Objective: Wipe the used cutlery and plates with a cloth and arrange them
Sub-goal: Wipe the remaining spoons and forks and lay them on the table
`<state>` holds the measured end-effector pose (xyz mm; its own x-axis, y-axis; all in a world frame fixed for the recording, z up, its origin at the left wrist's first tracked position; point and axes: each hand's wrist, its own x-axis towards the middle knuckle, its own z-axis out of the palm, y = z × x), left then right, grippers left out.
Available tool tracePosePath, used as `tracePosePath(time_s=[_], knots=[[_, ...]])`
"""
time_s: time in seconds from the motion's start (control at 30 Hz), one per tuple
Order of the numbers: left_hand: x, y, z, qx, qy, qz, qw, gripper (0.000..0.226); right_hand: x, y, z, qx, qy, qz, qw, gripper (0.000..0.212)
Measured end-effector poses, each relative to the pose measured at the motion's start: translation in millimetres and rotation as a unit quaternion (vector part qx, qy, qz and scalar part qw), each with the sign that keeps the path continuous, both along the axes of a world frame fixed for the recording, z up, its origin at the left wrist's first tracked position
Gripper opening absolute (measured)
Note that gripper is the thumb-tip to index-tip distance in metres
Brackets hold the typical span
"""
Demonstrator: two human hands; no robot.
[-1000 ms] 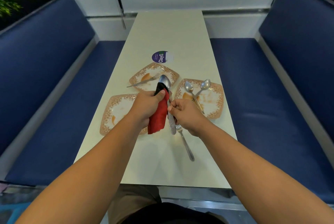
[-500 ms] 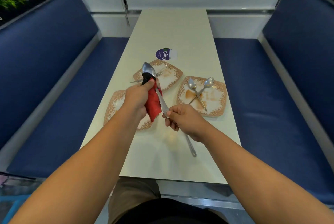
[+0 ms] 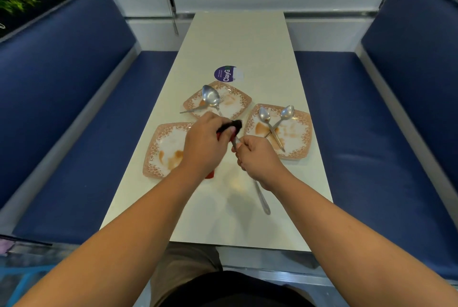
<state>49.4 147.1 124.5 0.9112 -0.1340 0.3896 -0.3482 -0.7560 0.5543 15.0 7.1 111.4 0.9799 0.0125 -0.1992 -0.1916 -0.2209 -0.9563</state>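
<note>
Red and black cloth (image 3: 235,125) is gripped by our left hand (image 3: 203,144) around a spoon (image 3: 210,97); our right hand (image 3: 257,155) grips its handle above the cream worktop (image 3: 238,41).

The left forearm (image 3: 138,220) and the right forearm (image 3: 347,220) are bare from the lower corners of the frame up to the left grip (image 3: 205,143) and the right grip (image 3: 257,158). At bottom centre is a black fabric top (image 3: 235,289). Just above it, to the left, is a khaki fabric trouser leg (image 3: 183,264).
</note>
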Motion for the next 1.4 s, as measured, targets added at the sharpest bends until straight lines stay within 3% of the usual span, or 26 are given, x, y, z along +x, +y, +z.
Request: tracePosePath(time_s=[0.1,0.3,0.5,0.7,0.9,1.07,1.27,1.4], knots=[[-8.6,-7.3,-6.2,0.007,-0.005,-0.024,1.000,0.020,2.9,-5.0,1.3,0.005,-0.009,0.000,1.000,0.031],[16.7,6.2,0.8,0.032,0.012,0.065,0.997,0.021,-1.1,-3.8,-4.4,-0.010,0.012,0.017,1.000,0.030],[-8.3,-16.3,-11.5,0.024,0.010,-0.022,0.999,0.022,4.6,-11.1,-4.1,0.025,0.020,0.002,0.999,0.036],[21.1,-1.2,-5.1,0.021,0.036,0.075,0.996,0.022,2.1,-9.4,-6.8,0.008,0.044,0.023,0.999,0.030],[2.9,-18.5,-7.3,0.023,0.027,-0.011,0.999,0.023,4.1,-20.5,-4.2,0.059,0.044,0.015,0.997,0.026],[32.5,6.2,-5.7,0.070,0.029,0.093,0.993,0.023,-9.7,-24.6,-10.1,0.038,0.050,0.048,0.997,0.027],[55.4,26.7,-7.2,0.119,0.025,0.150,0.981,0.024,-14.3,-22.3,-13.1,0.005,0.042,0.054,0.998,0.028],[45.0,15.9,-11.6,0.118,-0.007,0.113,0.987,0.023,-14.1,-21.9,-14.4,-0.005,0.042,0.053,0.998,0.028]])
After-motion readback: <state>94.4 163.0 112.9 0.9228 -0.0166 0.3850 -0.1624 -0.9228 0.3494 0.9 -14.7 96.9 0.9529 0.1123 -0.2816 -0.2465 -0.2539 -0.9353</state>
